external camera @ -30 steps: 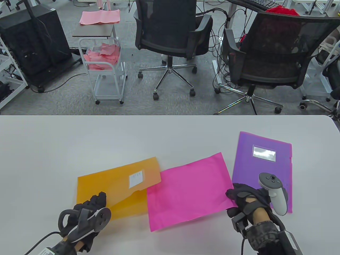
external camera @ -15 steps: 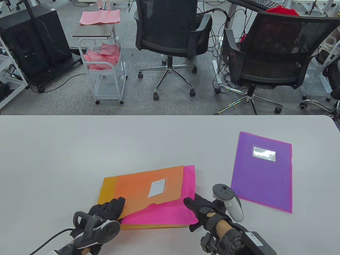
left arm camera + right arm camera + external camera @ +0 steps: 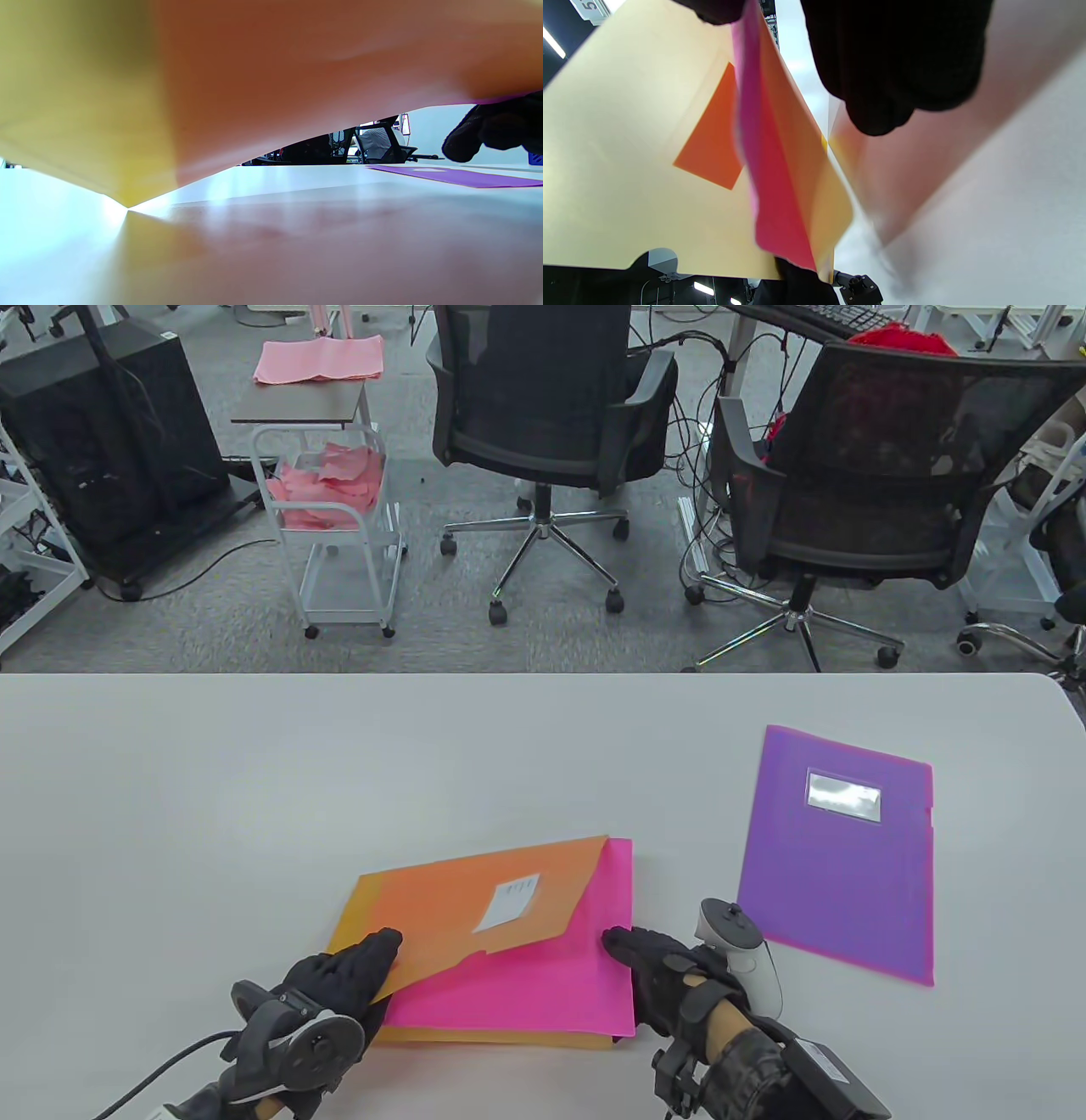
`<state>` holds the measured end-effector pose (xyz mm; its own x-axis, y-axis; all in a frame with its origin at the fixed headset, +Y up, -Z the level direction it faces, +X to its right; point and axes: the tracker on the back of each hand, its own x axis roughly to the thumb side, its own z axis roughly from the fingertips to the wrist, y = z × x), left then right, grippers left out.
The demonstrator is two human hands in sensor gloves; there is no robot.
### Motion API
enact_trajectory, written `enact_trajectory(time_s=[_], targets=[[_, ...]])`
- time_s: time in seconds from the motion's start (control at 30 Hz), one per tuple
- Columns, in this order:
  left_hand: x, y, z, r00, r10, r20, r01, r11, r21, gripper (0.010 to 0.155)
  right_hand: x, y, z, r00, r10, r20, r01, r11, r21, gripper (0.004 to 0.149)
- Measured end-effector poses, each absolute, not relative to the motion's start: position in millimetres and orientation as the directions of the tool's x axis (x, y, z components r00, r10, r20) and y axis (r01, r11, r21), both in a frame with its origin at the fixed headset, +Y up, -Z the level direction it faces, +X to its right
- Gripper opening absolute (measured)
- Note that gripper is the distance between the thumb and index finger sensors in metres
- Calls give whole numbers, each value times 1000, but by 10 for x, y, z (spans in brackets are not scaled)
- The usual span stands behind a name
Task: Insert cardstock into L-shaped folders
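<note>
An orange L-shaped folder (image 3: 458,899) lies near the table's front, its top sheet lifted. A pink cardstock sheet (image 3: 526,993) lies between its two sheets, showing at the right and front. My left hand (image 3: 348,971) holds the top sheet's lower left edge. My right hand (image 3: 649,971) pinches the cardstock's right edge. In the right wrist view gloved fingers (image 3: 895,63) sit on both sides of the pink sheet (image 3: 763,169) beside the orange folder (image 3: 628,169). In the left wrist view the orange folder (image 3: 254,63) fills the top.
A purple folder (image 3: 836,857) with a clear label window lies flat to the right of my right hand; it also shows in the left wrist view (image 3: 458,176). The white table's (image 3: 254,772) far edge runs across the middle, with office chairs (image 3: 543,407) and a cart (image 3: 339,517) beyond.
The pink cardstock, which lay beside the orange folder, has slid left between its sheets. The folder has shifted right. Both hands have come closer together.
</note>
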<state>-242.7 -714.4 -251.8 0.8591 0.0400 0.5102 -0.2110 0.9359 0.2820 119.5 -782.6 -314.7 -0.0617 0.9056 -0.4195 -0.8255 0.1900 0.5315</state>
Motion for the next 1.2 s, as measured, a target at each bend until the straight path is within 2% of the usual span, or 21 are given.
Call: enact_trajectory(time_s=[0.1, 0.17, 0.23, 0.27, 0.37, 0.4, 0.43, 0.5, 0.57, 0.63, 0.77, 0.83, 1.0, 1.2], targets=[[-2367, -7164, -2483, 830, -19, 558, -179, 938, 298, 55, 1127, -7791, -3104, -148, 904, -402, -856, 86, 509, 76], [-2358, -7207, -2486, 822, -53, 567, -139, 947, 290, 56, 1144, -7760, -3085, -214, 887, -410, -900, -16, 436, 72], [-2357, -7248, -2498, 828, -58, 558, -109, 959, 261, 56, 1182, -7746, -3087, -215, 883, -417, -902, -16, 432, 70], [-2361, -7254, -2501, 827, -65, 558, -105, 958, 267, 57, 1192, -7749, -3093, -199, 887, -416, -897, 6, 442, 70], [-2392, -7260, -2523, 837, -62, 543, -99, 960, 262, 57, 1190, -7791, -3124, 22, 894, -448, -834, 264, 485, 70], [-2403, -7256, -2528, 841, -47, 539, -112, 959, 259, 57, 1167, -7807, -3128, 145, 865, -481, -766, 406, 498, 73], [-2410, -7247, -2529, 844, -40, 535, -121, 957, 262, 57, 1161, -7804, -3120, 166, 846, -506, -748, 443, 495, 75], [-2416, -7228, -2522, 836, -32, 547, -143, 951, 273, 57, 1160, -7794, -3119, 85, 860, -503, -767, 379, 518, 76], [-2404, -7223, -2509, 822, -49, 568, -141, 947, 287, 57, 1150, -7798, -3112, -54, 872, -486, -768, 275, 579, 69], [-2391, -7236, -2506, 815, -61, 576, -122, 954, 274, 57, 1164, -7785, -3100, -106, 861, -497, -833, 196, 518, 53], [-2338, -7281, -2495, 786, -47, 617, -104, 973, 208, 60, 1217, -7732, -3096, -256, 845, -469, -888, -14, 459, 46], [-2320, -7305, -2495, 772, -79, 631, -61, 979, 197, 62, 1217, -7743, -3089, -241, 842, -483, -899, -5, 438, 46], [-2324, -7386, -2522, 762, -52, 645, -22, 994, 106, 62, 1225, -7806, -3109, -205, 841, -501, -891, 51, 451, 46], [-2331, -7401, -2536, 760, -59, 647, 11, 997, 78, 65, 1230, -7824, -3123, -184, 841, -509, -882, 88, 463, 47]])
